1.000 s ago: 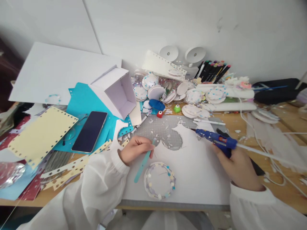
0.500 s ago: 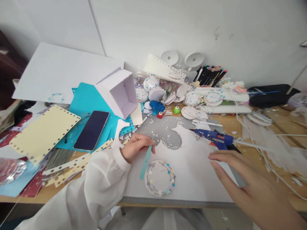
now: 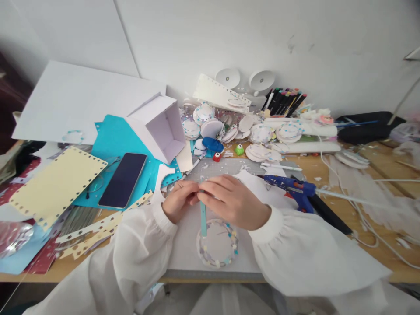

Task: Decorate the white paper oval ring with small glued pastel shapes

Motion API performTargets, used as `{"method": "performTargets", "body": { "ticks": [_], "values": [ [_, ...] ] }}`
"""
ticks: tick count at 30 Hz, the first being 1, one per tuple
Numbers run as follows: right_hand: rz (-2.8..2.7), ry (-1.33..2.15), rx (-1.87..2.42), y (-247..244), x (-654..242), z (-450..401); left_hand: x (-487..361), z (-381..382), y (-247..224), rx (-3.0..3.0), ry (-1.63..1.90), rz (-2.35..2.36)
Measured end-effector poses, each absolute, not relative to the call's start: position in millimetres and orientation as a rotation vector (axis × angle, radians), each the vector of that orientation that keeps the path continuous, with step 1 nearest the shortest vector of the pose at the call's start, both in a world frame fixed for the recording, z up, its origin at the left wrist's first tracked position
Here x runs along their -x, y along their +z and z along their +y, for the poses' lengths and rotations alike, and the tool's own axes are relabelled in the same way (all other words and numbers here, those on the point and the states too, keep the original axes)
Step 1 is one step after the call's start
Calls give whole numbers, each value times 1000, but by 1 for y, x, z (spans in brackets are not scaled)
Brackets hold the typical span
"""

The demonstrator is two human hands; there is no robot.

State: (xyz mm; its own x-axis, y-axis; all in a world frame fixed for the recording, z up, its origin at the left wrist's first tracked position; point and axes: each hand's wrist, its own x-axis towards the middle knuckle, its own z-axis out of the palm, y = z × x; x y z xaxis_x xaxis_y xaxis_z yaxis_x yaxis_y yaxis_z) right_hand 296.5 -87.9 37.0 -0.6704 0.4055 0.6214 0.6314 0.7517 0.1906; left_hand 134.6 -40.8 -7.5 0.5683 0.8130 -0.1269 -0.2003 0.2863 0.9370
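My left hand [image 3: 180,201] is closed in a pinch at the upper end of a narrow teal strip [image 3: 204,221]. Bent fingers of my right hand [image 3: 231,201] meet it there from the other side, also closed on the strip. Both hands cover that upper end. The strip hangs down, its lower end over the edge of a round white disc [image 3: 218,243] ringed with small white, yellow and blue pieces. Under the disc lies a large white sheet [image 3: 183,258] with curved cutouts along its far side.
A blue glue gun [image 3: 290,186] with its cord lies at the right. A phone [image 3: 123,180] rests on blue sheets at the left, beside cream punched paper [image 3: 59,186]. Behind stand an open white box [image 3: 164,127], several decorated discs [image 3: 260,132] and markers [image 3: 285,100].
My right hand has come in from the right side to meet my left hand at the strip. The strip now hangs more upright, and its lower end has shifted right.
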Motion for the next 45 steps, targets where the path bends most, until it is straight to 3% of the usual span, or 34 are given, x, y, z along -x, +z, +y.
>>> {"method": "performTargets", "body": {
  "ticks": [7, 17, 26, 34, 45],
  "values": [
    [-2163, -615, 796, 20, -308, -93, -135, -47, -5, -1224, 735, 701],
    [-1285, 236, 1168, -6, -346, -102, -131, -53, 0, -1854, 475, 251],
    [-1014, 983, 973, -2, -341, -119, -134, -55, 0, -1851, 545, 336],
    [-1102, 1129, 946, 5, -328, -132, -135, -52, 3, -1908, 628, 352],
    [-1198, 1061, 983, 8, -330, -130, -134, -49, 0, -1925, 682, 280]
  ]
}}
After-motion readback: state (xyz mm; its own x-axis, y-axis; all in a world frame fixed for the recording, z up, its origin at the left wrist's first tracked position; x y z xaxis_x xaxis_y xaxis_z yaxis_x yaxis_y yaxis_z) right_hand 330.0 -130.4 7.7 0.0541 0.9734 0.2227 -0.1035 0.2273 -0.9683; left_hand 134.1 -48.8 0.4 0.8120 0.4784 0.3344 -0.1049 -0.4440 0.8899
